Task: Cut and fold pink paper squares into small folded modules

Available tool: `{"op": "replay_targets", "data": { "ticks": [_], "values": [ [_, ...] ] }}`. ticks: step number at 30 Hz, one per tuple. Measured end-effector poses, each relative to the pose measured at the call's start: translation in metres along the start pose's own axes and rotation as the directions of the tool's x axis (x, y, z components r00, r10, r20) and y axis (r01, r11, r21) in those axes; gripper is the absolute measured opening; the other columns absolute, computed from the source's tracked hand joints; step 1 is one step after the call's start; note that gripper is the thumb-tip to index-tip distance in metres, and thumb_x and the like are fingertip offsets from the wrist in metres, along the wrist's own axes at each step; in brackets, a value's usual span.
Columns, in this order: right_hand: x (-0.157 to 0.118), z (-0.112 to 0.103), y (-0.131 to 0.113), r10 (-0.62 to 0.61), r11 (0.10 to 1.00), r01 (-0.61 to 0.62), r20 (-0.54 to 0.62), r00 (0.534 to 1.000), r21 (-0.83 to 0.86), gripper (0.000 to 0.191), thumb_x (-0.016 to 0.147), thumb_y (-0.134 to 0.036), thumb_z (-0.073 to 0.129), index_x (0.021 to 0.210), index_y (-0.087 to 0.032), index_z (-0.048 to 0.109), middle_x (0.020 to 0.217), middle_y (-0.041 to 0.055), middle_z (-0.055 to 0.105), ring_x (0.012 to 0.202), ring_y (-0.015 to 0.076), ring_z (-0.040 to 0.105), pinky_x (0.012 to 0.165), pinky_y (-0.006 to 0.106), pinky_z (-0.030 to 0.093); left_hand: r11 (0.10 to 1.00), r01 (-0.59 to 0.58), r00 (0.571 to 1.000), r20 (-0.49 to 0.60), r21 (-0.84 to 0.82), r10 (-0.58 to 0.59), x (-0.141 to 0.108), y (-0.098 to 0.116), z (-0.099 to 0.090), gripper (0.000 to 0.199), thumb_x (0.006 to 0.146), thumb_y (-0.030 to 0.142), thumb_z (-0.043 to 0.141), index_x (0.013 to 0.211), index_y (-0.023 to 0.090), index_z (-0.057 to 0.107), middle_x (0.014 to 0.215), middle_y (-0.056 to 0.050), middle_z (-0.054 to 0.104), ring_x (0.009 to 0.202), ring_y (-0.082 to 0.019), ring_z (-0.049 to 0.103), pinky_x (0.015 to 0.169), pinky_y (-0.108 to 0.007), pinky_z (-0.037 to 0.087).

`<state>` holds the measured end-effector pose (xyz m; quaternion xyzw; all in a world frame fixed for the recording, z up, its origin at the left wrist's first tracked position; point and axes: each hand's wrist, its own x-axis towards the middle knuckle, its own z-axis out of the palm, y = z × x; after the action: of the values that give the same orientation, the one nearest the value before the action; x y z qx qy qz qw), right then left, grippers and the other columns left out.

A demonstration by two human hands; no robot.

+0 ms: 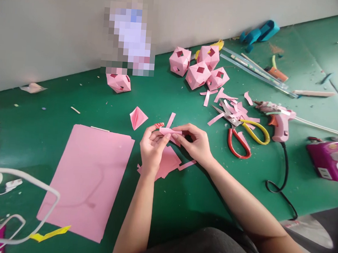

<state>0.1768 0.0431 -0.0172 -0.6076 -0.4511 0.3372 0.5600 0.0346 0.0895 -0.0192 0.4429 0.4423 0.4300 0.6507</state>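
Observation:
Between my left hand (152,150) and my right hand (195,142) is a small folded piece of pink paper (167,131). The fingers of both hands pinch it, one hand at each end. Below them lies a stack of cut pink paper pieces (168,161), partly covered by my left hand. A pink paper strip (171,120) shows just beyond my fingers, and a small red-and-white scrap (159,125) is by my left fingertips. Ahead and to the left sits a folded pink paper piece (138,118), creased along its middle.
Large pink sheets (90,179) lie left. Several pink paper polyhedra (198,75) stand at the back, another (119,82) near the blurred phone-like screen (133,37). Scissors (235,123) rest among pink scraps, beside a pink glue gun (282,121). A white bent frame (57,195) crosses front left.

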Motion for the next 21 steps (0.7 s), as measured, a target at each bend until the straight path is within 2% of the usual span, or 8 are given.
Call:
{"op": "replay_targets", "data": {
  "ticks": [2,6,10,21],
  "values": [
    [0.0003,0.0,-0.0007,-0.027,0.999,0.027,-0.005,1.0,-0.016,0.012,0.087,-0.031,0.075,0.096,-0.024,0.076,0.088,0.0024,0.073,0.074,0.0153,0.064,0.067,0.03,0.052,1.0,-0.027,1.0,0.005,-0.008,0.027,0.0007,0.0,0.0001,0.041,0.079,0.026,0.082,0.115,0.022,0.063,0.1,-0.005,0.073,0.093,-0.017,0.073,0.083,-0.028,0.06],
    [0.0006,-0.0012,-0.0029,-0.058,0.998,0.058,0.02,0.998,-0.003,0.011,0.086,-0.032,0.076,0.094,-0.024,0.076,0.092,0.0032,0.073,0.079,0.0161,0.065,0.069,0.031,0.052,0.995,-0.1,0.994,0.044,-0.016,0.101,0.0004,0.0019,0.0006,0.046,0.08,0.023,0.081,0.12,0.024,0.06,0.119,-0.008,0.07,0.11,-0.02,0.069,0.089,-0.03,0.06],
    [0.0002,-0.0023,-0.0044,-0.043,0.999,0.043,0.045,0.998,-0.001,0.012,0.086,-0.034,0.076,0.094,-0.024,0.076,0.091,0.0034,0.073,0.079,0.0166,0.065,0.069,0.032,0.052,0.996,-0.093,0.992,0.085,-0.01,0.094,-0.0007,0.0016,0.0001,0.039,0.082,0.025,0.079,0.116,0.024,0.062,0.106,-0.006,0.072,0.103,-0.02,0.072,0.09,-0.033,0.06],
    [-0.0002,-0.0015,-0.0035,-0.031,0.999,0.03,0.05,0.998,0.015,0.012,0.086,-0.034,0.076,0.091,-0.024,0.075,0.087,0.0023,0.072,0.075,0.0155,0.064,0.067,0.031,0.051,0.998,-0.058,0.998,0.034,-0.024,0.058,-0.0016,0.0053,0.0019,0.036,0.079,0.025,0.081,0.11,0.022,0.064,0.093,-0.003,0.073,0.092,-0.017,0.073,0.085,-0.031,0.06]
  ]
}}
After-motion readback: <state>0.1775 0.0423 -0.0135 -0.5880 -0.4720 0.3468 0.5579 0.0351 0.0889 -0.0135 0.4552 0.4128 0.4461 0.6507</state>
